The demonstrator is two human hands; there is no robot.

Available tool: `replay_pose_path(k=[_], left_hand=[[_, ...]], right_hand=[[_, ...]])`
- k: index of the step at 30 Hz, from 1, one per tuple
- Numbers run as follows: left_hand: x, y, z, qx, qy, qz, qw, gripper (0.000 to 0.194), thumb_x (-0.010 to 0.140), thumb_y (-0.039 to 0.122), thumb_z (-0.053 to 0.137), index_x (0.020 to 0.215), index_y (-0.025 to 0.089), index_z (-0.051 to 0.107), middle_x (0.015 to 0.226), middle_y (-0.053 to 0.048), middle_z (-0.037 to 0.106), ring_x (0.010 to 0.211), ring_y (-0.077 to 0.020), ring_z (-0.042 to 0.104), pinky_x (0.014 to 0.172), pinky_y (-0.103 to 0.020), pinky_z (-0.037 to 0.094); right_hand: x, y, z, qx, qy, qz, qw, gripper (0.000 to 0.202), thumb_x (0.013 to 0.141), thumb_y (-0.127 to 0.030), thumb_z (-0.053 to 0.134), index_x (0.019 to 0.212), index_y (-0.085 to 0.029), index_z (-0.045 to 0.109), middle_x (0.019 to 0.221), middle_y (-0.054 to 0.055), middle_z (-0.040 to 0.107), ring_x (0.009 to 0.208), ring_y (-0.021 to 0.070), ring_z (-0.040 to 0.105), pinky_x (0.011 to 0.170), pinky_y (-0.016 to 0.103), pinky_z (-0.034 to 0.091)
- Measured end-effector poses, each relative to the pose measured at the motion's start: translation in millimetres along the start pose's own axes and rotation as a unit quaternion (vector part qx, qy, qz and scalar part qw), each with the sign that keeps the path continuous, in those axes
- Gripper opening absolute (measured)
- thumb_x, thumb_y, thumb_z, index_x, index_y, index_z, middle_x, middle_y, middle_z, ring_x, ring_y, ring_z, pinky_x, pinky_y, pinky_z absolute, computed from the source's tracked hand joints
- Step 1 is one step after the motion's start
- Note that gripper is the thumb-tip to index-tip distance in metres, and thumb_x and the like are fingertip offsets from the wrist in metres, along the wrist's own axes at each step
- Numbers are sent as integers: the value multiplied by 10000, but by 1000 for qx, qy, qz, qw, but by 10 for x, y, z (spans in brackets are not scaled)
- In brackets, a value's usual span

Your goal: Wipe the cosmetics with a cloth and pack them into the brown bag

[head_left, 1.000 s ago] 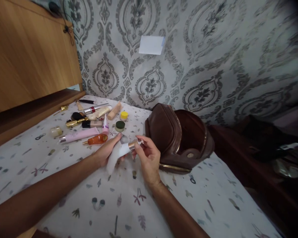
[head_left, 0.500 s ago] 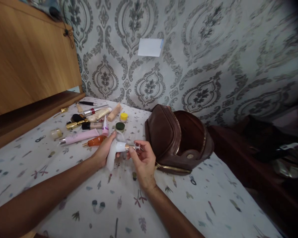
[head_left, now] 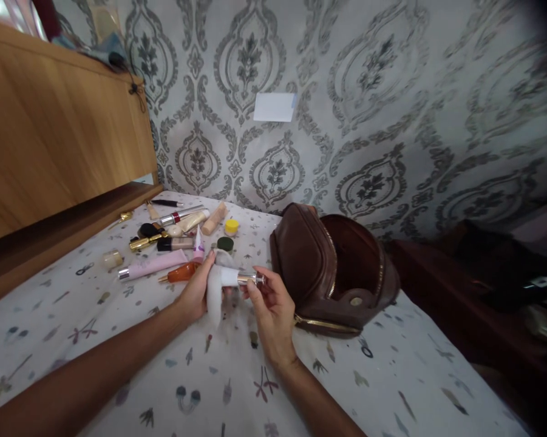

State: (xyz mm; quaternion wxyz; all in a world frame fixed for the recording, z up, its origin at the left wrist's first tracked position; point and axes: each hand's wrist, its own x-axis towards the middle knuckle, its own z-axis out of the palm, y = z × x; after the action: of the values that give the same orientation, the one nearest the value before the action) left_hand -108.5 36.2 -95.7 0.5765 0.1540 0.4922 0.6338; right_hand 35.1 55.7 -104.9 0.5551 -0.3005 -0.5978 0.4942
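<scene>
My left hand (head_left: 197, 295) is closed round a white cloth or tissue (head_left: 215, 294) and the base of a white tube (head_left: 229, 277). The tube points right and ends in a shiny silver cap (head_left: 248, 278). Fingers and thumb of my right hand (head_left: 273, 306) pinch that cap. Just left of my left hand lie an orange bottle (head_left: 182, 272) and a pink tube (head_left: 152, 265). A green-lidded jar (head_left: 224, 244) sits behind the cloth. To the right of my right hand stands a brown leather bag (head_left: 303, 261), unzipped.
Several cosmetics, including a beige tube (head_left: 214, 219) and a yellow-lidded jar (head_left: 231, 227), lie at the back left of the patterned sheet (head_left: 227, 370). A wooden cabinet (head_left: 68, 127) stands on the left, a patterned wall behind.
The view has shifted, so the whole scene sits slightly lower and to the right. Both hands keep hold of the tube and its cap, with more of the silver cap showing.
</scene>
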Motion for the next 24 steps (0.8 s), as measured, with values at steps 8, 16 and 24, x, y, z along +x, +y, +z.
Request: replay_pose_path(k=[8, 16, 24], left_hand=[[-13, -15, 33, 4, 59, 57, 997, 410, 865, 537, 600, 679, 180, 524, 464, 53, 537, 329, -90, 477, 344, -191, 384], [-49, 33, 19, -9, -12, 4, 1000, 399, 908, 499, 546, 697, 161, 573, 539, 0, 613, 388, -110, 540, 393, -213, 444], [-76, -37, -28, 135, -18, 66, 988, 578, 667, 738, 658, 648, 166, 574, 450, 16, 546, 366, -97, 458, 353, -198, 339]], right_hand=[[-38, 23, 38, 18, -24, 6, 1000, 282, 817, -360, 716, 1038, -208, 627, 897, 46, 717, 785, 183, 693, 753, 330, 573], [21, -216, 12, -51, -36, -52, 997, 243, 822, -321, 711, 1035, -209, 671, 898, 53, 678, 817, 182, 647, 722, 296, 553], [190, -787, -271, 18, -25, -66, 997, 259, 836, -353, 701, 1033, -205, 623, 836, 15, 628, 665, 123, 590, 594, 242, 534]])
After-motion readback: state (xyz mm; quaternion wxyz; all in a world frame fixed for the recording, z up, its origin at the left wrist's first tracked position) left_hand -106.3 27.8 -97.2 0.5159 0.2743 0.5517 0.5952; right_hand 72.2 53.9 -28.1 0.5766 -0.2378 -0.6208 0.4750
